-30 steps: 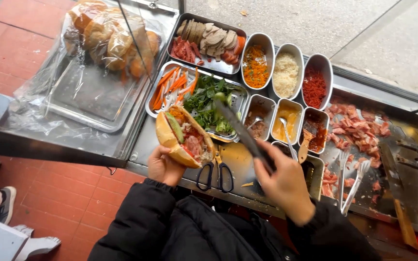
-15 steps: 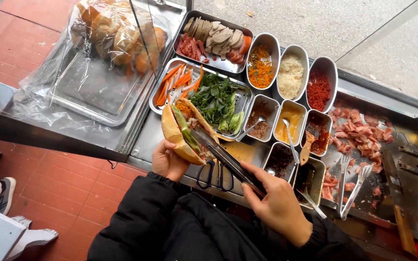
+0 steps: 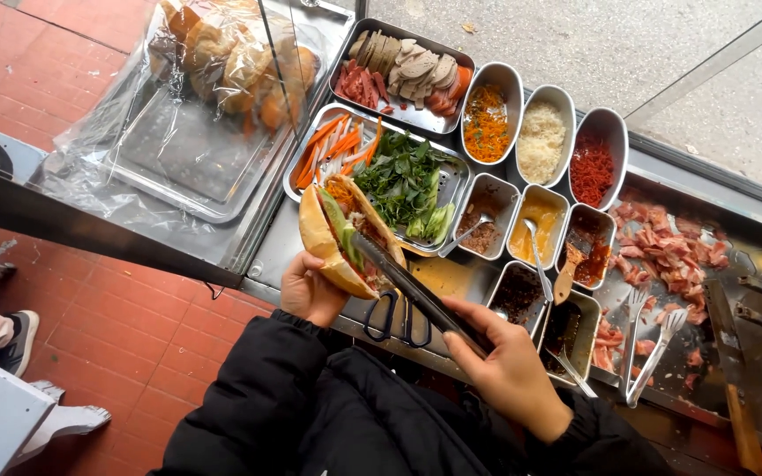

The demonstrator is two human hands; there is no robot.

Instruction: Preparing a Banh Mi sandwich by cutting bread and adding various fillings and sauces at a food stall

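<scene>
Two hands are engaged: the split baguette point(image 3: 339, 236), already part-filled with vegetables, is cupped in the left hand point(image 3: 309, 291) above the counter's edge, while tongs point(image 3: 412, 289), gripped by the right hand point(image 3: 504, 366), are pressed into its filling.

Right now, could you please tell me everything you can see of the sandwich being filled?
The sandwich is a golden, crusty roll split lengthwise and held open, tilted, above the counter's steel edge. Inside show green cucumber strips, orange shreds and some meat. The left hand cups it from below. Dark tongs, gripped by the right hand, reach into the filling with their tips. It sits just in front of the tray of herbs.
</scene>
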